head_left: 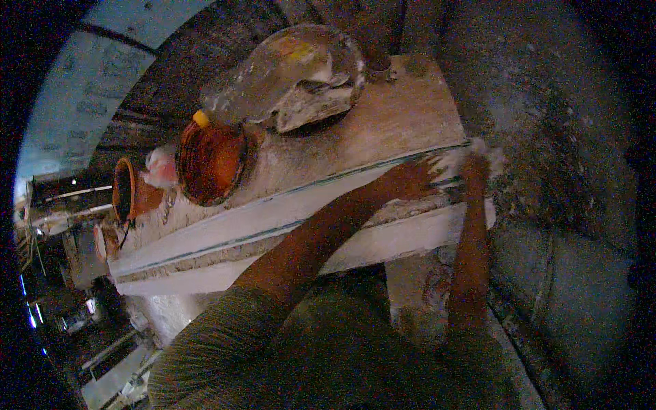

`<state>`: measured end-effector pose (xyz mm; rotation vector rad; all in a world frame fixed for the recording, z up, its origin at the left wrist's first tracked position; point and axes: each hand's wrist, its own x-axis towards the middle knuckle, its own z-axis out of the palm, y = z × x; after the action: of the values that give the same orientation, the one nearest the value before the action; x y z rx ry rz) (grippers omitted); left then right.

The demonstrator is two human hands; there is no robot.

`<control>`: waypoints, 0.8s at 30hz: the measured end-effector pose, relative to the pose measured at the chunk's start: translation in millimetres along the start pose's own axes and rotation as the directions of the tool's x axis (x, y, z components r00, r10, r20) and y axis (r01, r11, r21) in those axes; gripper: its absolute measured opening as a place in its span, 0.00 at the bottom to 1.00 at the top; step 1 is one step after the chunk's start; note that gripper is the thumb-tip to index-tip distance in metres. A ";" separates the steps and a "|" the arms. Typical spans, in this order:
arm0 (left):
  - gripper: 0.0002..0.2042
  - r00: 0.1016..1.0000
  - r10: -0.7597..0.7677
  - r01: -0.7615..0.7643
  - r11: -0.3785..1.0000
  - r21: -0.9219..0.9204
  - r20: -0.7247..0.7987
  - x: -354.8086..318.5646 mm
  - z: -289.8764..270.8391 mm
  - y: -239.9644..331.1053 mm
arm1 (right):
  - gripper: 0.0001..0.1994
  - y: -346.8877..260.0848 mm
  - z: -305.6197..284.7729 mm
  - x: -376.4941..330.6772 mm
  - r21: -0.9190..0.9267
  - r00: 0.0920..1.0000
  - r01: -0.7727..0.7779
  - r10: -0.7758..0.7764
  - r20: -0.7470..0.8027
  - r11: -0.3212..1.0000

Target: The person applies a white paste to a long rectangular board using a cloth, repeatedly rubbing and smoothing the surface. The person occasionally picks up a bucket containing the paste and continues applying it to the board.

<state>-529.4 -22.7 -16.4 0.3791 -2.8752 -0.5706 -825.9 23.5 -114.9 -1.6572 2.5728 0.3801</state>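
Observation:
A long white moulding [205, 227] with thin dark green lines along it lies across the bench. My left hand [415, 179] is over its right end, with pale streaks about the blurred fingertips; I cannot tell whether they are spread or gripping. Close beside it, my right hand [475, 169] is closed at the moulding's end. A whitish, fibrous-looking tuft [493, 156] sticks out around the right fingers, smeared by motion.
The wooden bench [403, 102] holds a wide plaster-crusted basin [273, 61] with a pale rough slab [316, 107] at its near side. Left of it stand an orange bucket [212, 164] and a smaller orange container [140, 193]. A grey stained floor [547, 123] lies to the right.

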 end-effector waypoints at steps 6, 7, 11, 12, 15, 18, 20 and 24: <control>0.35 0.994 0.053 -0.044 0.994 -0.097 0.096 -64.6 -16.7 10.6 | 0.24 30.7 41.2 21.5 -0.211 0.948 0.126 -0.181 -0.263 0.969; 0.34 0.988 0.049 -0.034 0.994 -0.102 0.146 -92.3 -22.8 9.8 | 0.23 10.5 45.0 7.9 -0.283 0.909 0.180 -0.269 -0.318 0.942; 0.34 0.987 -0.012 0.027 0.996 -0.085 0.163 -221.0 -42.5 -2.8 | 0.20 -119.5 15.9 -62.7 -0.003 0.996 0.076 -0.076 -0.040 0.997; 0.34 0.988 -0.023 0.033 0.998 -0.060 0.152 -261.7 -49.8 -6.1 | 0.19 -158.1 1.6 -90.0 -0.024 0.990 0.140 -0.140 0.031 0.990; 0.33 0.974 -0.084 0.077 0.996 0.040 0.211 -376.4 -67.2 -13.6 | 0.20 -282.7 -33.3 -181.6 0.009 0.969 0.218 -0.216 -0.118 0.976; 0.33 0.941 -0.203 0.201 0.979 0.035 0.272 -443.2 -90.6 -15.8 | 0.21 -358.9 -67.2 -243.5 0.191 0.972 0.235 -0.229 -0.053 0.953; 0.33 0.919 -0.296 0.282 0.955 0.091 0.261 -465.4 -96.0 -14.4 | 0.23 -373.9 -81.0 -254.2 0.200 0.945 0.318 -0.293 -0.144 0.927; 0.30 0.890 -0.358 0.295 0.924 0.243 0.281 -461.4 -95.0 -15.8 | 0.24 -336.2 -84.6 -209.3 0.218 0.946 0.299 -0.319 0.062 0.929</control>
<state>-65.9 60.7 3.4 0.8974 -3.2155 -0.4329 -427.1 57.5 -53.9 -1.8720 2.1480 0.1609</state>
